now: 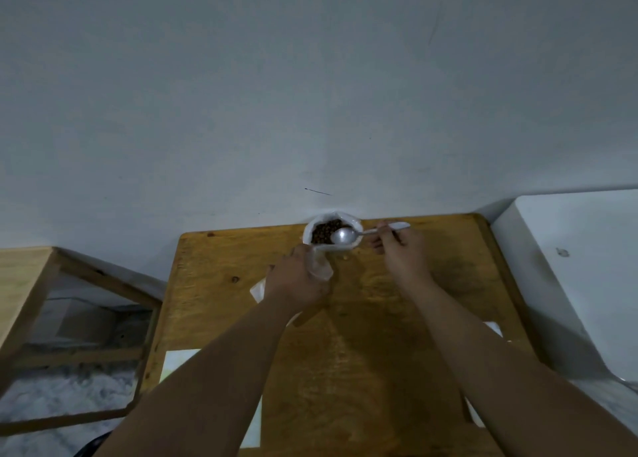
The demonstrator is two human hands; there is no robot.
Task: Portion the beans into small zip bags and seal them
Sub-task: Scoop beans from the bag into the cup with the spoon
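A white bag (348, 246) full of dark brown beans (324, 233) stands open at the far edge of the wooden table (362, 336). My right hand (402, 249) pinches the handle of a metal spoon (343, 235), whose bowl hovers over the bag's mouth and looks bare of beans. Just in front of the bean bag, my left hand (297, 280) grips a small clear zip bag (321, 266), held upright. More clear plastic (258, 291) sticks out from under that hand.
A white sheet (179, 363) lies at the table's near left, partly under my left arm. White items (493, 329) show past my right arm. A white appliance (580, 277) stands to the right, a wooden frame (79, 318) to the left, a wall behind.
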